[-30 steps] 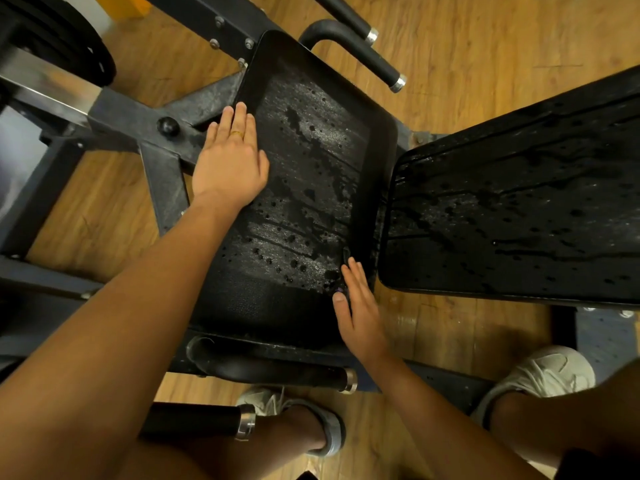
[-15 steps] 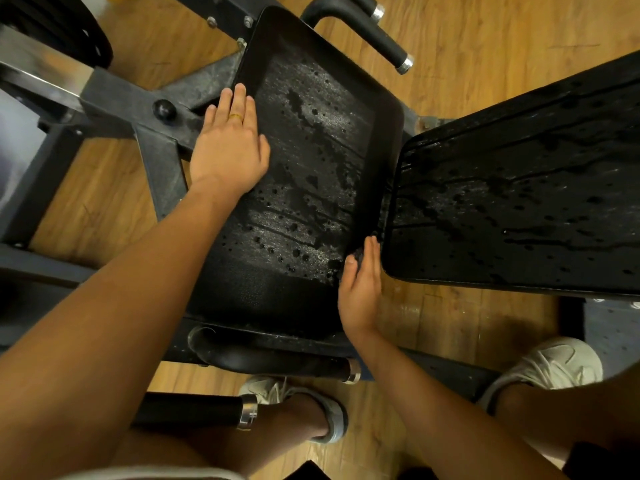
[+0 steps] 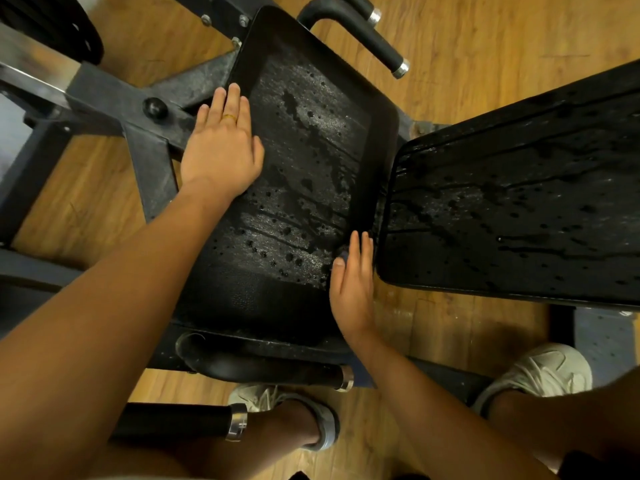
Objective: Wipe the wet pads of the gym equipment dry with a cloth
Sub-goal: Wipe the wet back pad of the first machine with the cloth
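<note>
Seat pad (image 3: 304,168), wet and beaded with droplets, just beside the equally wet back pad (image 3: 519,202), above a wooden floor (image 3: 485,46). Left hand (image 3: 221,150) lies flat, fingers straight, on the seat pad's left edge. Right hand (image 3: 353,282), fingers extended together, rests against its right edge at the gap between the pads. Neither hand visibly grips anything.

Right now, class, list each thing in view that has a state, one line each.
Left pad: wet, beaded with drops.
Right pad: wet, streaked.
Left hand: flat, resting on the left pad.
Right hand: fingers straight, at the left pad's right edge.
</note>
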{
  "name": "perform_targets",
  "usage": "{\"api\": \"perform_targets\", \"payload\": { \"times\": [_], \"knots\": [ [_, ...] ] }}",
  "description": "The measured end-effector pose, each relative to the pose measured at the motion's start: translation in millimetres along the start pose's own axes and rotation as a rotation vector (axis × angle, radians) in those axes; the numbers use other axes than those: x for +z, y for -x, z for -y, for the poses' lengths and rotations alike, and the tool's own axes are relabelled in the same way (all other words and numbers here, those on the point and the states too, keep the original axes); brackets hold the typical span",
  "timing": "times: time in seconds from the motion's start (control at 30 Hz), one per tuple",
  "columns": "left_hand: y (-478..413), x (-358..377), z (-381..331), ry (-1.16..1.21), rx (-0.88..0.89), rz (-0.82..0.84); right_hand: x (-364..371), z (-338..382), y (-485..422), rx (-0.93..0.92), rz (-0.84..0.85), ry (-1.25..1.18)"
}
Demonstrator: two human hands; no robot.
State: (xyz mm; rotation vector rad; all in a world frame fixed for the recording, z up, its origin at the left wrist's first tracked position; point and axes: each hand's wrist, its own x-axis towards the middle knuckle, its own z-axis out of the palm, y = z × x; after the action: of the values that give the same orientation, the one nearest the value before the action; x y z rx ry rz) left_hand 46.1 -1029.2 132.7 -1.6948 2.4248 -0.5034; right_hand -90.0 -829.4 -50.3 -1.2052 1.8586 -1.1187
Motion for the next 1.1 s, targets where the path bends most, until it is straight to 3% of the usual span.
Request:
{"api": "perform_targets", "payload": {
  "times": [0.2, 0.53, 0.83, 1.1],
  "knots": [
    [0.5, -1.1, -1.3, 0.011, 0.002, -0.009, -5.3, 17.6, -59.5, 0.145, -0.014, -0.052],
    [0.3, -1.1, -1.5, -0.023, 0.014, -0.014, -0.1, 17.9, -27.0, 0.14, -0.042, 0.031],
    [-1.0, -0.7, -1.8, -0.026, 0.011, -0.023, -1.0, 26.9, -110.8, 0.242, -0.103, 0.011],
    [-0.3, -1.5, -2.0, -0.039, 0.008, -0.019, -9.3, 16.8, -78.2, 0.081, 0.033, 0.073]
  ]
}}
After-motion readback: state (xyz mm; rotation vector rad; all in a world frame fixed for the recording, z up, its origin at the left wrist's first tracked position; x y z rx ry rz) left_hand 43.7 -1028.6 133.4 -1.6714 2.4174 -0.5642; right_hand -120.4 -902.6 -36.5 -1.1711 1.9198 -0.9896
